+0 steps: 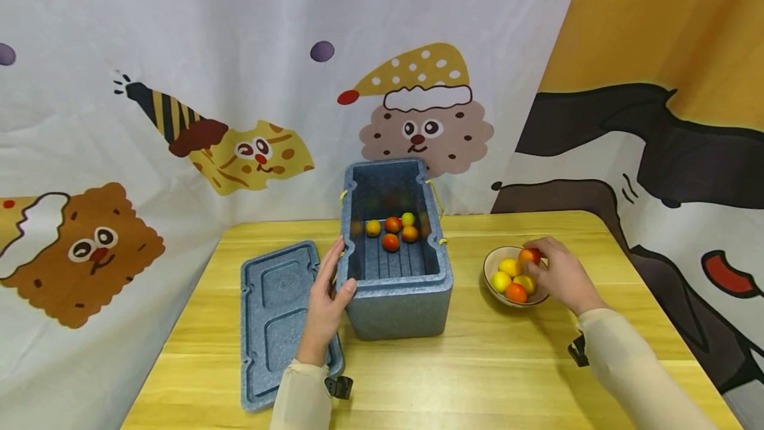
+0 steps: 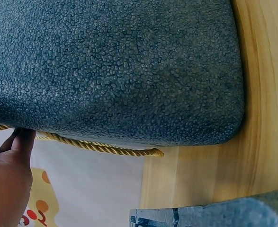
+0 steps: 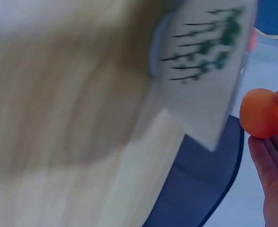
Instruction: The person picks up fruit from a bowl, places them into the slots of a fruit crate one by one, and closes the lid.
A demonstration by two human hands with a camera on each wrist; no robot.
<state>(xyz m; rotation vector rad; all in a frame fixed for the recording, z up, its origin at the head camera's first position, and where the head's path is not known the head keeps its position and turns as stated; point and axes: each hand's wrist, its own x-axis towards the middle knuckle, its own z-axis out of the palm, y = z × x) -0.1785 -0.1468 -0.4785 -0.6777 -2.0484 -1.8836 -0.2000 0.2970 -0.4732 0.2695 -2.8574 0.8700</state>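
Observation:
A deep blue-grey foam box with yellow rope handles stands on the table, its top uncovered. Several small round fruits, red, orange and yellow-green, lie on its floor. My left hand rests on the box's left front corner, thumb on the rim and fingers along the outer side; in the left wrist view its fingertips touch the wall by the rope. Over the bowl at right, my right hand pinches an orange-red round fruit between thumb and fingers. Yellow and orange fruits sit in that bowl.
The box's blue-grey lid lies flat on the wooden table, left of the box and partly under my left arm. A printed cartoon curtain hangs behind the table. Green leaf marks decorate the bowl's outer side.

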